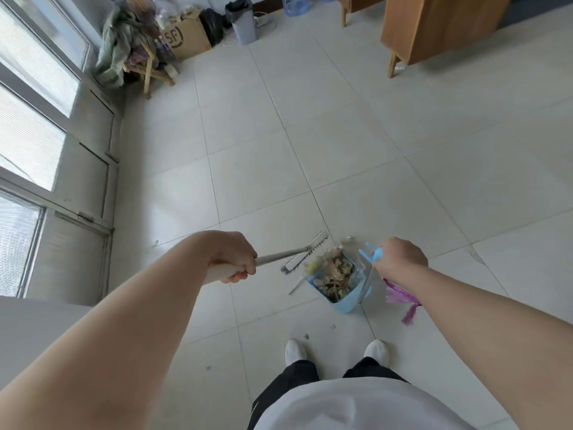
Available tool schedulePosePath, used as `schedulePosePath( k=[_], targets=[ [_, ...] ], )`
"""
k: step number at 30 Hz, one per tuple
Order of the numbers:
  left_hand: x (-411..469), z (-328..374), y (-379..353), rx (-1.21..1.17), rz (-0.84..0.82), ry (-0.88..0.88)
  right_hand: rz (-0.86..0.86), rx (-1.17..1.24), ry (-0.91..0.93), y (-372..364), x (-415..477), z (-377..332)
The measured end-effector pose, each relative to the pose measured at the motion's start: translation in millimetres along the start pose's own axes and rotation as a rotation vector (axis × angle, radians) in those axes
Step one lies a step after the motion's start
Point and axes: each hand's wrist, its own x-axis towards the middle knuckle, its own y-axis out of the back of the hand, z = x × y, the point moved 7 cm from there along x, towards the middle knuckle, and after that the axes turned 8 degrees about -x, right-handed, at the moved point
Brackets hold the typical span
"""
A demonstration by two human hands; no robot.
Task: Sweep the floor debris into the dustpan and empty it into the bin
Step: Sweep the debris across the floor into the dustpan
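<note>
My left hand (234, 257) grips the white handle of a broom, whose metal shaft runs right to the white broom head (305, 256) just left of the dustpan. My right hand (400, 257) grips the light blue handle of the blue dustpan (348, 302), which holds a heap of brownish scraps and wrappers (333, 277). A purple strip (403, 297) hangs under my right wrist. A few small bits (350, 238) lie on the tiles just beyond the pan. The grey bin (243, 23) with a black liner stands far off at the back wall.
White tiled floor all around, with tiny specks (307, 336) near my white shoes. Windows line the left wall. A wooden chair piled with cloth (133, 48) and a cardboard box (186, 37) stand back left. Wooden furniture (434, 26) is back right.
</note>
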Motion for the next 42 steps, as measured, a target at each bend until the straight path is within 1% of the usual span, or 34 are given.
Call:
schedulePosePath(
  k=[3, 6, 13, 18, 21, 24, 28, 30, 33, 35, 37, 39, 40, 42],
  targets=[
    [3.2, -4.7, 8.4, -0.093, 0.056, 0.007, -0.01, 0.0, 0.012, -2.7, -2.9, 8.7],
    [13.1, -11.3, 1.9, -0.201, 0.097, 0.022, -0.031, -0.008, 0.041, -5.9, -6.9, 14.6],
    [42.1, -44.3, -54.6, -0.357, 0.133, 0.109, -0.011, -0.099, 0.119, -9.0, -21.8, 20.8],
    [38.2, -70.6, -101.0, -0.441, 0.06, 0.179, 0.008, -0.133, 0.135, -14.6, -39.0, 30.2],
    [34.3, -92.0, -116.6, -0.398, 0.038, 0.226, 0.009, -0.139, 0.13, -19.6, -54.2, 33.4],
    [28.2, -114.1, -133.1, -0.444, -0.003, 0.287, 0.019, -0.166, 0.137, -22.7, -66.7, 37.0],
    [14.1, -124.0, -154.8, -0.43, -0.026, 0.303, 0.006, -0.179, 0.149, -28.7, -75.6, 45.8],
    [9.4, -123.3, -167.2, -0.465, -0.042, 0.304, -0.005, -0.189, 0.167, -28.8, -77.2, 51.3],
    [2.5, -114.5, -189.2, -0.639, -0.031, 0.317, 0.006, -0.214, 0.196, -23.7, -73.6, 63.3],
    [-5.2, -99.0, -209.0, -0.886, 0.006, 0.325, 0.002, -0.225, 0.218, -20.3, -69.6, 75.2],
    [-10.1, -73.5, -230.2, -1.135, 0.047, 0.297, -0.007, -0.229, 0.24, -17.7, -64.9, 90.6],
    [-6.3, -48.1, -250.4, -1.333, 0.082, 0.278, -0.014, -0.224, 0.259, -15.5, -59.6, 107.7],
    [-2.0, -34.8, -258.8, -1.405, 0.095, 0.257, -0.016, -0.221, 0.269, -14.3, -56.6, 116.4],
    [6.5, -10.1, -270.6, -1.472, 0.13, 0.204, -0.019, -0.221, 0.283, -11.3, -49.4, 133.0]
  ],
)
